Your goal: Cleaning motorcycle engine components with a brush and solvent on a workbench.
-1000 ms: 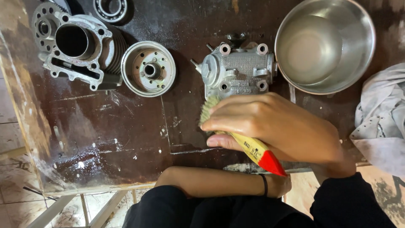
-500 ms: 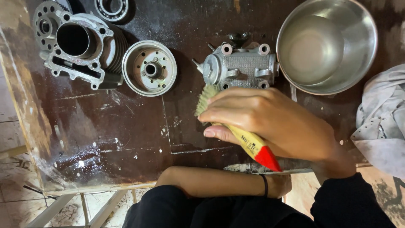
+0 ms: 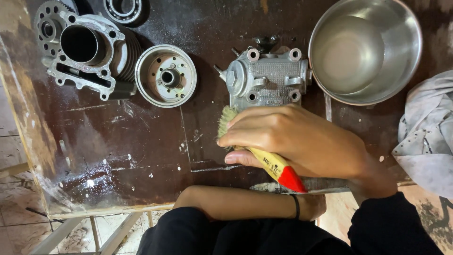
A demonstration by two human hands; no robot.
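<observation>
Paintbrush [image 3: 264, 158] — clenched in the right hand [image 3: 302, 141] — has barely shifted, bristles staying by the engine part [image 3: 266, 78].

Soft, even light falls from above on the dark tabletop [image 3: 118, 141]. The steel bowl [image 3: 365, 49] shows a pale sheen inside, with no harsh glare. Shadows are short and faint beside the metal parts [image 3: 266, 78]. The picture is sharp throughout, with no motion blur; the edges bend only slightly.
</observation>
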